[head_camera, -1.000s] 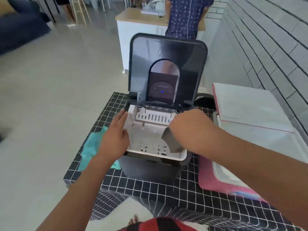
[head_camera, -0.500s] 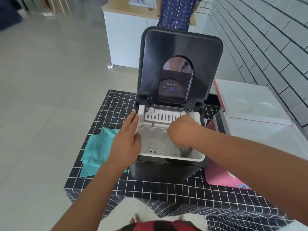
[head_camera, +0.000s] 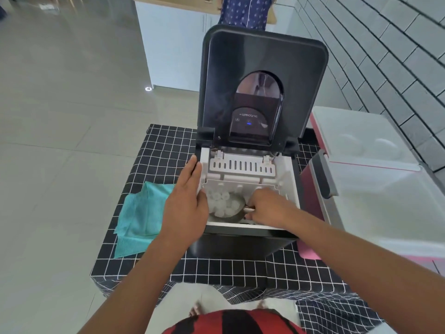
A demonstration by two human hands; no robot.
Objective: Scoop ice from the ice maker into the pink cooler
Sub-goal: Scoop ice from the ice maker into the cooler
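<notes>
1. Left hand [head_camera: 184,208] rests flat, fingers straight, on the ice maker [head_camera: 250,179] rim.
2. Right hand [head_camera: 267,207] grips a scoop [head_camera: 227,210] heaped with ice [head_camera: 222,203], inside the basket.
3. Pink cooler [head_camera: 310,213] sits open, just right.

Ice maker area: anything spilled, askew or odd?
Nothing stands out. Ice sits in the scoop inside the ice maker; none visible on the tablecloth. Teal cloth lies rumpled left.
</notes>
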